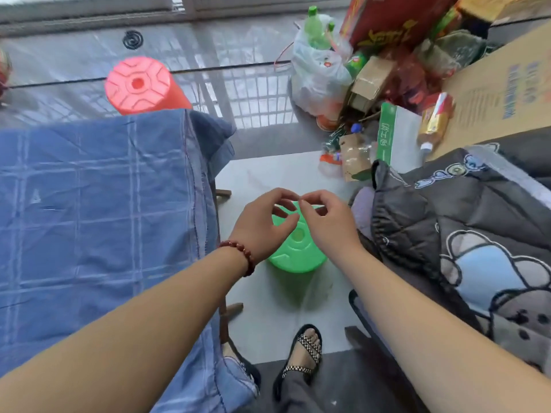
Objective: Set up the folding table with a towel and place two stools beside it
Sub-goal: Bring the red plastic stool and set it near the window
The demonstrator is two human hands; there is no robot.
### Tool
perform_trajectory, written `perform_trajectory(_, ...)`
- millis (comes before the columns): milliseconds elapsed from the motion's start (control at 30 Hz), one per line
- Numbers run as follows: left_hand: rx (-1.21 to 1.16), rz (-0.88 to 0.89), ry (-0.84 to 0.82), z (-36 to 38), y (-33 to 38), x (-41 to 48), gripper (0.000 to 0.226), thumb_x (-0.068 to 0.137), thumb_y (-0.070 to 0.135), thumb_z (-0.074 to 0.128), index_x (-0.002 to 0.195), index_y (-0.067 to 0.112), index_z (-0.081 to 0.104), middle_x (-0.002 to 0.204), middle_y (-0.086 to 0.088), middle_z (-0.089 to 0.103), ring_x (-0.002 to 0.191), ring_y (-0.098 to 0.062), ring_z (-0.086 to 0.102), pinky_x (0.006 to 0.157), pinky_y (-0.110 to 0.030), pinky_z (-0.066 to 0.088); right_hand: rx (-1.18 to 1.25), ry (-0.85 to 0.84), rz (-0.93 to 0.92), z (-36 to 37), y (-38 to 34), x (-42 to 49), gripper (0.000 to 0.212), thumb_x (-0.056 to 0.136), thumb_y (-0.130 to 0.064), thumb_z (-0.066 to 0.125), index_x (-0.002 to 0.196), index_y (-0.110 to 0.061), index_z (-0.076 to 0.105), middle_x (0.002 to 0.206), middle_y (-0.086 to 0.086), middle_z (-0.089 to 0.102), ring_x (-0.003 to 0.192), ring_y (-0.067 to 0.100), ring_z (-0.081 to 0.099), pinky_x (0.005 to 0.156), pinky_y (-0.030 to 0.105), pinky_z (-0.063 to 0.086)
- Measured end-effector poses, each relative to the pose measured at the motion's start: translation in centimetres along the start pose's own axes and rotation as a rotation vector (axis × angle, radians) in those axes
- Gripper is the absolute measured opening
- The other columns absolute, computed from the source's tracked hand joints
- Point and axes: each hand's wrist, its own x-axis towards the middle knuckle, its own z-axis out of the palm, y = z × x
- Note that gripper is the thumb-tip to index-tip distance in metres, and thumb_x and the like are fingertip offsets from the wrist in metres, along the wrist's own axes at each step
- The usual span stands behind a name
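Note:
A blue checked towel (89, 210) covers the folding table at the left and hangs over its right edge. A red plastic stool (140, 84) stands on the floor beyond the table's far edge. A green plastic stool (295, 251) stands upright on the floor to the right of the table. Both my hands hover just above the green stool's seat. My left hand (262, 225), with a red bead bracelet on the wrist, has loosely curled fingers and holds nothing. My right hand (325, 222) is beside it, fingers also loosely curled and empty, fingertips nearly meeting.
A dark quilted blanket (465, 239) with cartoon prints lies at the right. Behind it is a pile of cardboard boxes (501, 84), a white plastic bag (316, 76) with green bottles, and packets. My sandalled foot (307, 350) is on the floor below the green stool.

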Motion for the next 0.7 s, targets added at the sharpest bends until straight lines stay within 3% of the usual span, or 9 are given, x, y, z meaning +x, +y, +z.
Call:
perform_trajectory(167,0.084,-0.100,-0.020,3.9,-6.4,1.9,0.027,0.086,0.015,0.059,0.112,0.022,0.058,0.104,0.006,0.062,0.091,-0.009,0.060,0.077,-0.012,0.043,-0.084,-0.031,0.076,3.7,6.3,2.9,0.004,0.091,-0.019,0.057,0.094,-0.020,0.060,0.092,-0.008,0.061,0.073,0.008,0.053,0.072,0.023,0.039)
perform_trajectory(300,0.175,-0.197,-0.042,6.7,-11.3,3.2,0.029,0.086,0.018,0.059,0.115,0.022,0.057,0.113,0.003,0.059,0.097,-0.012,0.057,0.087,-0.025,0.044,-0.189,-0.048,0.124,6.0,11.4,4.8,0.017,0.092,-0.020,0.053,0.106,-0.016,0.062,0.107,-0.004,0.063,0.090,0.011,0.054,0.077,0.020,0.036)
perform_trajectory(433,0.281,-0.278,-0.094,9.2,-15.5,4.4,0.033,0.087,0.020,0.056,0.121,0.022,0.054,0.123,0.000,0.055,0.109,-0.017,0.055,0.094,-0.030,0.044,-0.233,-0.061,0.190,7.9,15.6,6.4,0.021,0.093,-0.019,0.052,0.111,-0.012,0.061,0.115,0.000,0.063,0.105,0.017,0.057,0.078,0.019,0.034)
perform_trajectory(533,0.346,-0.327,-0.099,10.7,-18.0,5.3,0.038,0.088,0.022,0.056,0.126,0.021,0.052,0.132,-0.004,0.049,0.115,-0.020,0.052,0.096,-0.030,0.039,-0.304,-0.099,0.229,8.9,18.4,7.4,0.026,0.093,-0.020,0.052,0.115,-0.011,0.060,0.122,0.002,0.062,0.112,0.022,0.056,0.088,0.024,0.038)
perform_trajectory(700,0.367,-0.399,-0.193,13.2,-20.9,6.7,0.050,0.090,0.025,0.053,0.138,0.021,0.039,0.150,-0.007,0.024,0.125,-0.026,0.046,0.102,-0.030,0.035,-0.465,-0.179,0.254,9.9,21.7,9.0,0.036,0.093,-0.025,0.051,0.127,-0.011,0.054,0.133,0.007,0.056,0.123,0.026,0.050,0.098,0.030,0.038)
